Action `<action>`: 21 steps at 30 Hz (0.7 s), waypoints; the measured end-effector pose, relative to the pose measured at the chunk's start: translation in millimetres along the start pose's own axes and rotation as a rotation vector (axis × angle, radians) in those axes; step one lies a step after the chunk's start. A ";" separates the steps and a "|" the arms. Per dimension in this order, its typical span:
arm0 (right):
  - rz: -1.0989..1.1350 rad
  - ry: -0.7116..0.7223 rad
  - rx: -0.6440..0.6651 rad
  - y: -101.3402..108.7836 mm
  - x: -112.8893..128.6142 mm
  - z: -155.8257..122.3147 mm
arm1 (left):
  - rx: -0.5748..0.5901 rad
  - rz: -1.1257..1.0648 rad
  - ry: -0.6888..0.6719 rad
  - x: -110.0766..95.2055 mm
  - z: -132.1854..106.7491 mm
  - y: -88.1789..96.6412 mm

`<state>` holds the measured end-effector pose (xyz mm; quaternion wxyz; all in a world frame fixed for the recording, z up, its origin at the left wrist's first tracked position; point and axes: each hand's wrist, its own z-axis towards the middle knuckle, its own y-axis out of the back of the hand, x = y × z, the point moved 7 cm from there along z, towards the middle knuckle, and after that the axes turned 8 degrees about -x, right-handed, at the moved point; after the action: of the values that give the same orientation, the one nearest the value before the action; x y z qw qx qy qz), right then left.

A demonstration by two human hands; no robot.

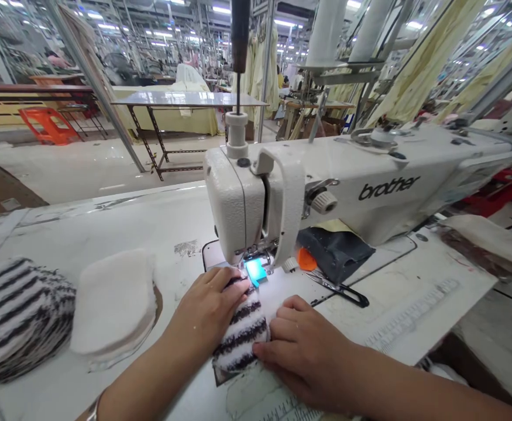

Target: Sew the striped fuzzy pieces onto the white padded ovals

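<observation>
A fluffy white piece of fabric with dark stripes [243, 333] lies on the sewing machine bed, its far end at the lit needle area. My left hand [214, 304] presses on its upper left part close to the presser foot, fingers together and thumb across the cloth. Along the right edge, my right hand [306, 345] has its fingers curled, with the thumb and fingertips gripping the cloth's side. The white brother sewing machine [256, 199] stands over the work. A bright blue guide [256, 270] sits beside the needle; the left fingertips partly hide the cloth there.
At the left lie a stack of striped pieces [19, 321] and a stack of white pieces [110, 304]. Black-handled scissors [343, 290], dark cloth [337, 251] and an orange item [306, 259] rest right of the needle. Beyond are a table [189, 98] and an orange stool [49, 124].
</observation>
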<state>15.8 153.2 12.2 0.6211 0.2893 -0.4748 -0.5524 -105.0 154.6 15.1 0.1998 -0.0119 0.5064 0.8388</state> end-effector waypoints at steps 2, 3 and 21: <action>-0.026 0.004 0.004 1.5 1.1 0.3 | -0.002 -0.002 -0.009 -4.4 1.3 4.5; -0.047 0.004 -0.003 2.5 1.6 0.4 | -0.008 -0.012 -0.013 -7.9 1.3 7.3; -0.186 0.105 0.050 -7.2 -31.1 33.8 | -0.047 -0.077 -0.082 12.8 8.0 6.7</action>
<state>-16.0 187.1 10.3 0.5838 0.3760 -0.4260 -0.5799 -117.7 162.8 21.8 0.2523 -0.0016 0.4770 0.8419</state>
